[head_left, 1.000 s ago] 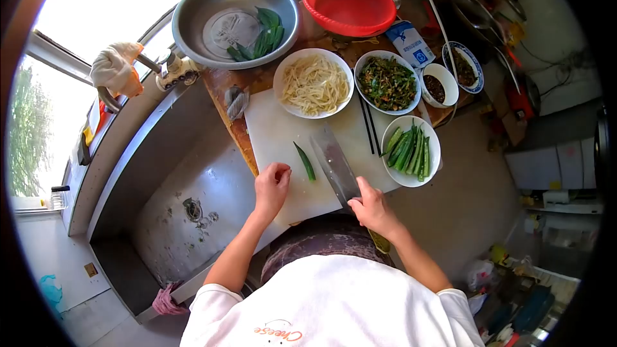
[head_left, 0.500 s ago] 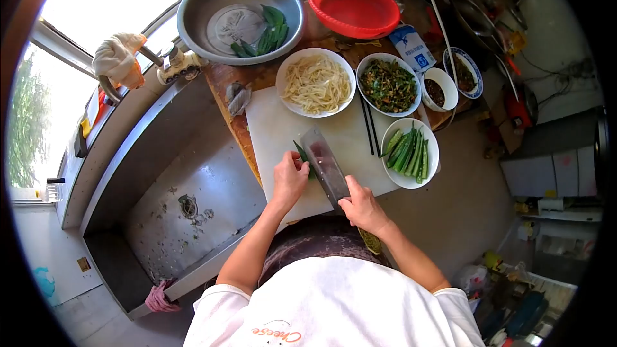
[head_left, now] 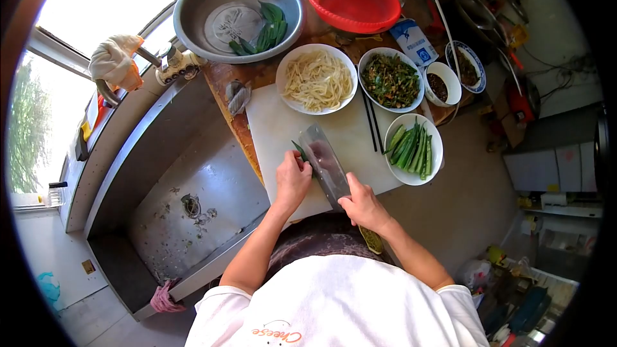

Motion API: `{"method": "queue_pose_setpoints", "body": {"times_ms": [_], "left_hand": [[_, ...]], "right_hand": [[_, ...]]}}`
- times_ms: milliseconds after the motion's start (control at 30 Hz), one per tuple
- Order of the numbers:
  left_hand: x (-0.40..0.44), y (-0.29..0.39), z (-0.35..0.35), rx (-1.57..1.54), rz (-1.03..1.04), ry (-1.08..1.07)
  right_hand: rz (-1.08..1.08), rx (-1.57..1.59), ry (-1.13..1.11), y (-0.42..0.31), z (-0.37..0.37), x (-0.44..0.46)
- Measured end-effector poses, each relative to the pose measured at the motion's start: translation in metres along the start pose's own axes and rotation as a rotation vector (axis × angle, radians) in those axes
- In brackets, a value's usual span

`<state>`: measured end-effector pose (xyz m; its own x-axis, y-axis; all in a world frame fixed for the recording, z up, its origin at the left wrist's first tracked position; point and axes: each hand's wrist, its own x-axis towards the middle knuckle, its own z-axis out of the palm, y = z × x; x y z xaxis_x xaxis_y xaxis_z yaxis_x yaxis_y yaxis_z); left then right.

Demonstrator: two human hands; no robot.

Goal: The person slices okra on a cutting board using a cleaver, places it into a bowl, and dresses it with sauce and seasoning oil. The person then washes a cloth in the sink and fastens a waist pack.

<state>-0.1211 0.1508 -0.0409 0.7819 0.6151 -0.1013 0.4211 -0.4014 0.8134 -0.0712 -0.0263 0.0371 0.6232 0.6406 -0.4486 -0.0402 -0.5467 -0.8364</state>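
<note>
My left hand [head_left: 294, 178] is closed over a dark green, pointed vegetable [head_left: 300, 151] on the white cutting board [head_left: 270, 128], its fingertips curled and pressing it down. The vegetable's exact kind is hard to tell; only its tip shows past my fingers. My right hand [head_left: 365, 205] grips the handle of a cleaver [head_left: 326, 164]. The broad blade lies just right of the vegetable, angled away from me, close beside my left fingertips. A white bowl [head_left: 441, 157] of long cut green pieces [head_left: 411, 148] stands to the right of the board. Black chopsticks [head_left: 371, 122] lie on the board.
Behind the board stand a plate of pale noodle-like strands [head_left: 318, 80] and a bowl of chopped greens [head_left: 389, 81]. A metal basin [head_left: 193, 26] holds more green vegetables, beside a red basin [head_left: 353, 3]. Left is a steel sink [head_left: 160, 218] with a covered tap [head_left: 116, 64].
The view has shifted slightly. Both hands, the cleaver and the vegetable keep nearly the same positions on the board.
</note>
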Motion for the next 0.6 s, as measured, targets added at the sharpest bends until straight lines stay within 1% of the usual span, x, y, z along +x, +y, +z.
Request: {"method": "queue_pose_setpoints", "body": {"times_ms": [67, 167, 233, 300, 367, 467, 567, 600], "left_hand": [[0.000, 0.000, 0.000, 0.000, -0.007, -0.003], [0.001, 0.000, 0.001, 0.013, -0.010, -0.002], [0.001, 0.002, -0.001, 0.010, -0.014, -0.010], [0.001, 0.000, 0.000, 0.013, -0.009, -0.005], [0.001, -0.003, 0.003, 0.024, 0.003, 0.006], [0.001, 0.003, 0.000, 0.030, -0.023, -0.012], [0.002, 0.008, -0.008, 0.021, -0.077, -0.041], [0.002, 0.005, -0.008, 0.033, -0.049, -0.029]], "right_hand": [[-0.025, -0.010, 0.019, -0.005, 0.001, 0.000], [0.054, -0.048, -0.028, -0.016, -0.001, 0.002], [-0.092, -0.165, 0.024, 0.000, 0.004, 0.010], [-0.152, -0.240, 0.049, 0.004, 0.008, 0.015], [-0.122, -0.273, 0.048, -0.001, 0.014, 0.021], [-0.253, -0.454, 0.143, 0.021, 0.028, 0.025], [-0.107, -0.430, 0.058, 0.028, 0.020, 0.001], [-0.178, -0.426, 0.078, 0.035, 0.017, -0.004]]}}
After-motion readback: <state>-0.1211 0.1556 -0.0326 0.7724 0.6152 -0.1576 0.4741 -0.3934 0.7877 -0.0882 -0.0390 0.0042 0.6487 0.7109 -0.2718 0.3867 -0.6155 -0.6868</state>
